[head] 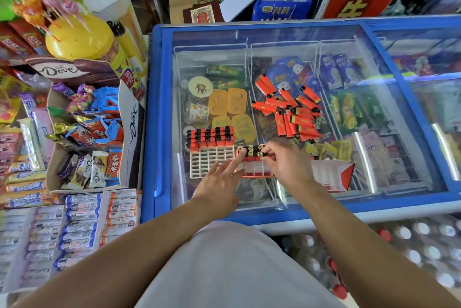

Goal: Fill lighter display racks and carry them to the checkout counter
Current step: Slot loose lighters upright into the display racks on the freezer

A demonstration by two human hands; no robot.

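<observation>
A: What's everything sitting on?

B: The glass lid of a blue chest freezer [159, 113] is serving as the work surface, with sweets shelves crowding in just beside it on the left.

A: And the racks?

B: Two are lying on the glass. The white rack [212, 161] is standing with its far rows filled by upright red lighters and its near slots showing empty. The red rack [252, 171] is lying touching it on the right, mostly empty, under the hands. A red and white box [334, 174] is lying open just beyond that.

A: Where is the stock?

B: A heap of loose lighters [291, 110] is lying scattered on the glass behind the red rack, within easy reach.

A: What are the hands doing?

B: The right hand [287, 161] is pinching a small bundle of lighters [252, 151] at the far edge of the red rack, fingers closed round it. The left hand [217, 180] is lying open and flat, fingertips touching the bundle's left end and gripping nothing.

A: How should this step be done well?

B: I'd judge it's seating the bundle into the far row. Keeping the lighters upright, lining each over its own slot, and pressing down evenly while the left hand is steadying the rack should be stopping it sliding on the glass
</observation>
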